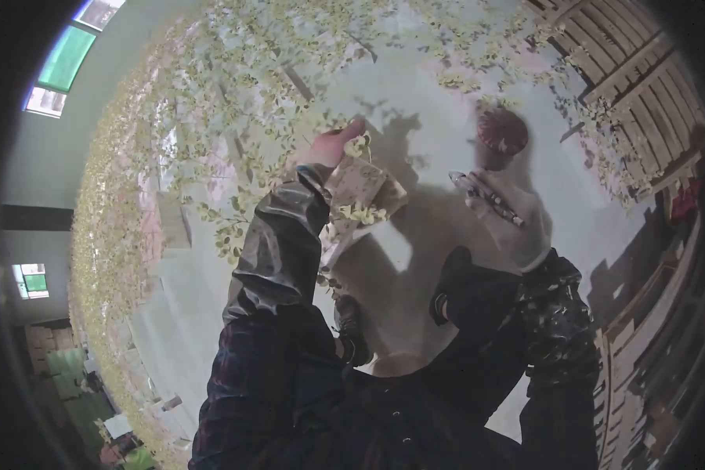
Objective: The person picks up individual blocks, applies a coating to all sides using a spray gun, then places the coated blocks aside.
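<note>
While the left grip (pixel 330 149) pinches a green leafy sprig (pixel 359 145), the right grip (pixel 521 227) holds a slim dark-and-silver tool (pixel 489 198).
Beyond the right grip: a round red object (pixel 503 131).

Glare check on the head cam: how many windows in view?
2. One window high at the far left, a smaller one below it. Foliage may hide others.

This looks like a plant workroom or shed, with leafy stems (pixel 290 66) spread broadly over a pale floor (pixel 184 317), slatted wooden panels (pixel 627 82) right of the stems and partly green windows (pixel 66 59) left of them.
</note>
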`<control>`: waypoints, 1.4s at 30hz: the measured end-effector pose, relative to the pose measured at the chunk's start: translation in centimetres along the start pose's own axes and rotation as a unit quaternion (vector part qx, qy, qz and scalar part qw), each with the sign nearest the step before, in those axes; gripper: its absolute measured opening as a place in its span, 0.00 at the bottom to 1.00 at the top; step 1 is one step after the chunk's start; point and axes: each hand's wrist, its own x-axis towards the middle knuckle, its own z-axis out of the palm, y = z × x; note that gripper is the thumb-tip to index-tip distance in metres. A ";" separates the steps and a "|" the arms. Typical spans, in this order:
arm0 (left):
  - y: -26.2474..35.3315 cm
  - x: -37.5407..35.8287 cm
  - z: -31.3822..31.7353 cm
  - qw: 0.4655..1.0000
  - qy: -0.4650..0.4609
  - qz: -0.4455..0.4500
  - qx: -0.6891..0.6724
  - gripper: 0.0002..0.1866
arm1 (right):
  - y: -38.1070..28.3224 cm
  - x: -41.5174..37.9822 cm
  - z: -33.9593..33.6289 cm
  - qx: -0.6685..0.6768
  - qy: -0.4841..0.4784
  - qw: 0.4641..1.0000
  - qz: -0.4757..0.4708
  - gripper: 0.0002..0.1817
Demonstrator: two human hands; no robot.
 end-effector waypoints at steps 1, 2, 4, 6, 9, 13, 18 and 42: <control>-0.1 0.8 0.2 1.000 -0.008 0.006 -0.015 0.47 | 0.1 0.0 0.0 0.000 0.008 1.000 -0.007 0.19; -0.4 1.5 0.4 1.000 -0.013 0.008 -0.021 0.50 | 0.1 0.0 0.0 0.000 0.013 1.000 -0.010 0.18; -1.3 2.7 0.6 0.996 -0.028 0.076 -0.049 0.52 | -0.1 -0.1 -0.1 -0.013 0.016 1.000 0.008 0.18; -1.6 2.9 0.6 0.991 -0.047 0.109 -0.067 0.51 | -0.1 -0.1 -0.3 -0.020 0.024 0.999 0.016 0.18; -1.5 2.5 0.1 0.982 -0.078 0.129 -0.111 0.41 | 0.3 -0.1 -0.5 -0.015 0.021 1.000 0.010 0.18; -1.3 2.1 0.0 0.981 -0.042 0.114 -0.154 0.24 | 1.1 -0.2 -0.7 -0.001 -0.001 1.000 -0.008 0.19; -0.6 1.4 0.1 0.951 -0.054 0.105 -0.286 0.06 | 1.7 -0.1 -0.6 0.002 -0.012 1.000 -0.025 0.19; -0.9 0.3 -0.3 0.976 -0.126 0.131 -0.116 0.37 | 1.8 -0.2 -0.9 0.054 -0.037 0.998 0.016 0.21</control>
